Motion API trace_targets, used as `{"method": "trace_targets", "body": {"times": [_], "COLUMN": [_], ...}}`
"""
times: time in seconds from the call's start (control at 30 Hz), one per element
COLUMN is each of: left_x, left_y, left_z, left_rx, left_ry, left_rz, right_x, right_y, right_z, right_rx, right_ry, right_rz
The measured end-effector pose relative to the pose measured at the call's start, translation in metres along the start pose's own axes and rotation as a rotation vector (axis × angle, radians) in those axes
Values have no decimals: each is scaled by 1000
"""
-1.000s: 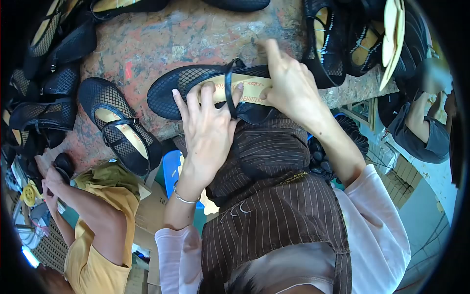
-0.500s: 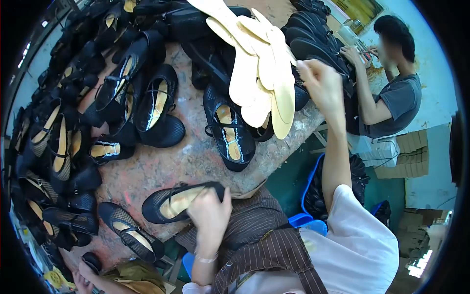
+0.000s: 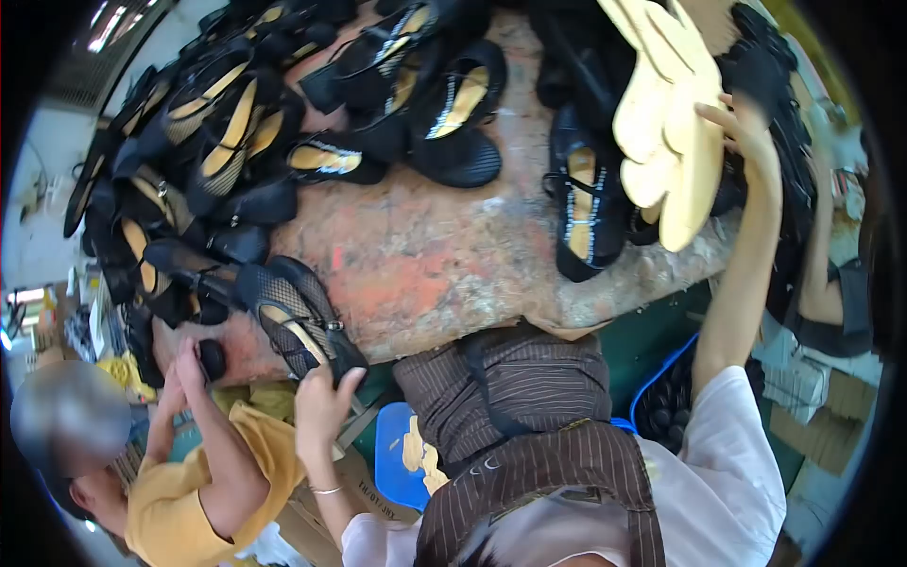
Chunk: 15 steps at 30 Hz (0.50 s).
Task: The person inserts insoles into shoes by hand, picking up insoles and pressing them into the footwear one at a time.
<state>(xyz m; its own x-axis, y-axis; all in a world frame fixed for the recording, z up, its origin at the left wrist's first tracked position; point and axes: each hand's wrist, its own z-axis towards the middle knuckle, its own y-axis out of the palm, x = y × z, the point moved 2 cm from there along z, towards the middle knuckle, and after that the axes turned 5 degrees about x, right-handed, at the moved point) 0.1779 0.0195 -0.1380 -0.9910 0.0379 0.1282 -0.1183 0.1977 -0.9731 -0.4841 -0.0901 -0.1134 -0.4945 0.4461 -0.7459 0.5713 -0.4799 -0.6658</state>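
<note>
My left hand (image 3: pixel 324 406) is at the heel of a black mesh strap shoe (image 3: pixel 291 326) by the table's near edge. Its index finger reaches into the heel and the thumb stands apart, not round the shoe. A second mesh shoe (image 3: pixel 316 288) lies against it, partly covered. At the right, my right hand (image 3: pixel 748 142) is at the edge of a pile of pale yellow insoles (image 3: pixel 675 132). The fingers are spread, with one fingertip laid on an insole. That pile rests on black shoes; one shoe with white marks inside (image 3: pixel 581 213) stands beside it.
Many black shoes (image 3: pixel 241 123) are heaped along the table's left and far sides. The worn table top (image 3: pixel 406 255) is stained. A co-worker in a yellow shirt (image 3: pixel 203 472) sits at the left, another person's arm (image 3: pixel 820 208) shows at the right. A blue stool (image 3: pixel 397 463) is below.
My left hand has carried the shoe left, laid it beside its mate and loosened its grip. My right hand now touches the insoles. The view has swung left, showing the yellow-shirted co-worker.
</note>
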Motion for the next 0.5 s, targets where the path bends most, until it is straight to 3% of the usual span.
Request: {"method": "trace_targets", "body": {"times": [0.03,0.1,0.17,0.3,0.37,0.43,0.5], "left_x": [14,32,26,3,-19,-21,7], "left_y": [5,3,6,-19,-21,-25,-31], "left_z": [-7,-11,-10,4,12,22,43], "left_rx": [104,84,95,291,284,164,418], "left_ry": [59,58,-41,-26,-22,-84,-48], "left_rz": [-6,53,69,134,185,191,54], "right_x": [-2,1,-6,-13,-17,-8,-3], "right_y": [-4,-14,-18,-20,-16,-13,-2], "right_z": [-3,6,6,8,12,23,26], "right_rx": [26,42,32,-52,-71,-64,-10], "right_ry": [7,29,38,-24,-66,-194,-284], "right_rz": [-14,85,140,257,290,122,-116]}}
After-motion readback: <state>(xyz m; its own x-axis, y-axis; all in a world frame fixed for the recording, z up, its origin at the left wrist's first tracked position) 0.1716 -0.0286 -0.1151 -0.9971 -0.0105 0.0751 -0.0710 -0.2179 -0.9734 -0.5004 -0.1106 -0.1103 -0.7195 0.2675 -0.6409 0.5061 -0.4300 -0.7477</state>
